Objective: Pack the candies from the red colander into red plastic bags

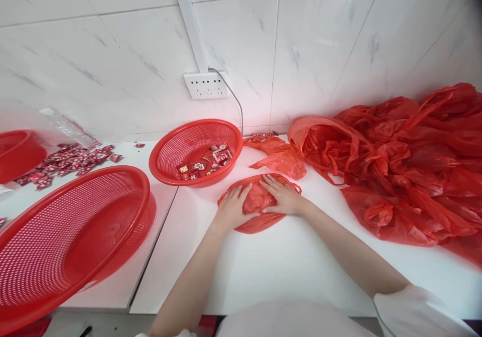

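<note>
Both the left hand [232,210] and right hand [285,199] lie flattened out, thumbs spread, on a red plastic bag [256,198]

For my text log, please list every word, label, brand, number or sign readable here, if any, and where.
No text is legible.
Small red-and-white wrapped packets in the round red mesh basket: printing too small.
Heaped red patterned packets at left: too blurred.
Flattened red plastic bag: none visible.

White socket panel [206,86] on tiled wall [320,50]; grey cable [241,110] alongside.
</note>
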Available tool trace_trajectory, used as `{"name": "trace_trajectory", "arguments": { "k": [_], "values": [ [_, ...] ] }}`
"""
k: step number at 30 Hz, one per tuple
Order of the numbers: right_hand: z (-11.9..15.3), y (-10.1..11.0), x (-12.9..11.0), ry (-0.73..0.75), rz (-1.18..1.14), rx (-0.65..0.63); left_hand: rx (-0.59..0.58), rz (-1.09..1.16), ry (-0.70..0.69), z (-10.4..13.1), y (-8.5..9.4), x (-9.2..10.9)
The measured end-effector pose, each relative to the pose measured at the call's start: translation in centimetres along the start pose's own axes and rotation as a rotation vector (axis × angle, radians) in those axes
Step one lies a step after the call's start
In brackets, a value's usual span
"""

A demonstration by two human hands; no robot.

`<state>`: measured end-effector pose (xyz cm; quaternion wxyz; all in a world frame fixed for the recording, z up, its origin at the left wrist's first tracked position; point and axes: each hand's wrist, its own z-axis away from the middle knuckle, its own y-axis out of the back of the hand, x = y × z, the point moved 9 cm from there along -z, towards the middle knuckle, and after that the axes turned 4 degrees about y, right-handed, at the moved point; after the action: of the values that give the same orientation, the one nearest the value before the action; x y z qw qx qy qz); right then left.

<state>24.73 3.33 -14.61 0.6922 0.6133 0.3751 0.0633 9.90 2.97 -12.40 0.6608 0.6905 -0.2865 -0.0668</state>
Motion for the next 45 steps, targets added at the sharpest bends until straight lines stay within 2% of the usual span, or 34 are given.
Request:
{"name": "trace_trajectory", "arguments": {
  "k": [3, 5, 7, 8, 10, 12, 14, 15, 19, 21, 24, 29, 38, 45],
  "values": [
    [-0.2, -0.2, 0.3, -0.101, 0.006, 0.006, -0.011, 0.155, 0.009, -0.7, 0.2, -0.8],
    [-0.3, -0.2, 0.4, -0.16, 0.016, 0.035, 0.049, 0.337, 0.021, -0.9, 1.2, -0.7],
    [-0.4, -0.1, 0.3, -0.19, 0.046, 0.076, 0.154, 0.597, 0.104, -0.9, 2.6, -1.0],
    [-0.5, 0.0, 0.2, -0.193, 0.071, 0.103, 0.21, 0.752, 0.197, -0.8, 3.1, -1.5],
    [-0.4, 0.4, -0.1, -0.191, 0.147, 0.173, 0.269, 1.093, 0.467, -0.2, 3.0, -3.0],
    [-0.1, 1.1, -0.6, -0.182, 0.241, 0.261, 0.24, 1.468, 0.721, 0.4, 2.0, -3.8],
    [0.3, 1.7, -1.5, -0.127, 0.326, 0.344, 0.208, 1.78, 0.854, 0.4, 1.4, -4.0],
    [0.4, 1.9, -2.2, -0.077, 0.358, 0.377, 0.253, 1.87, 0.882, 0.4, 1.6, -4.4],
    [1.1, 2.4, -4.2, 0.13, 0.408, 0.499, 0.636, 1.869, 0.929, 1.2, 2.6, -7.9],
    [1.4, 2.7, -4.6, 0.183, 0.405, 0.55, 0.695, 1.914, 0.904, 1.4, 2.3, -8.5],
    [1.4, 2.8, -4.9, 0.239, 0.381, 0.575, 0.694, 1.993, 0.843, 1.8, 1.8, -8.8],
    [1.3, 2.4, -5.3, 0.306, 0.345, 0.56, 0.674, 2.005, 0.849, 2.4, 0.8, -9.4],
    [1.0, 2.6, -4.8, 0.221, 0.27, 0.501, 0.642, 1.928, 0.834, 1.3, -0.8, -9.7],
    [1.0, 2.6, -4.9, 0.245, 0.231, 0.504, 0.631, 1.889, 0.788, 1.5, -0.9, -9.9]
  ]
}}
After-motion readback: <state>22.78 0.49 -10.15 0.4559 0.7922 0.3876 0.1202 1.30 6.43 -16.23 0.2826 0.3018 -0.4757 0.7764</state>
